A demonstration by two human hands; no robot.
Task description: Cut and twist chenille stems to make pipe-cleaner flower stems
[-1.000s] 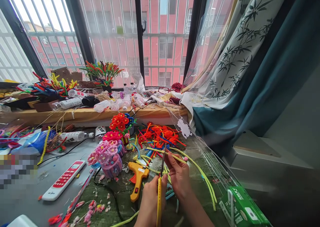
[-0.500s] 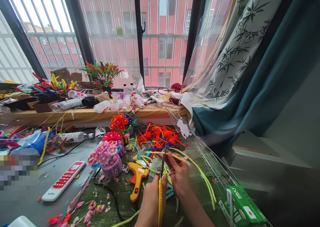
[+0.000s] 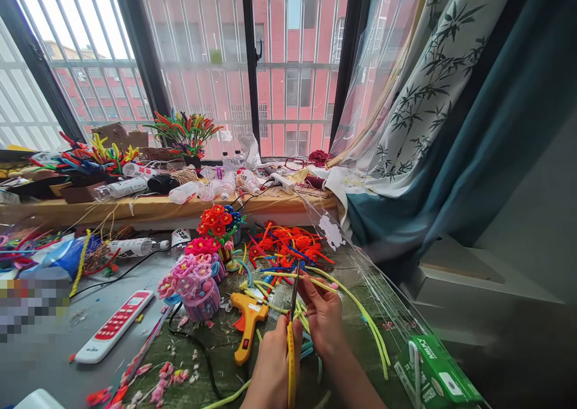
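My left hand (image 3: 273,352) is closed around the yellow handles of a pair of scissors (image 3: 291,361), whose dark blades point away from me. Close on its right, my right hand (image 3: 323,319) pinches a pale yellow pipe cleaner (image 3: 282,275) that crosses the blades near their tips. Whether the blades are fully closed on it I cannot tell. More yellow pipe cleaners (image 3: 367,313) curve across the table to the right and beneath the hands. A yellow hot glue gun (image 3: 249,325) lies just left of the scissors. Red pipe-cleaner flowers (image 3: 293,243) are heaped beyond the hands.
Pink pipe-cleaner flowers (image 3: 189,276) fill a striped pot left of the glue gun. A white remote-like handset (image 3: 116,326) lies farther left, past a black cable. A green box (image 3: 439,373) stands at the right front. Plastic bottles (image 3: 184,191) crowd the windowsill.
The scissors' yellow handles have shifted slightly to the right with my left hand. My right hand and the pipe cleaner stay almost in place.
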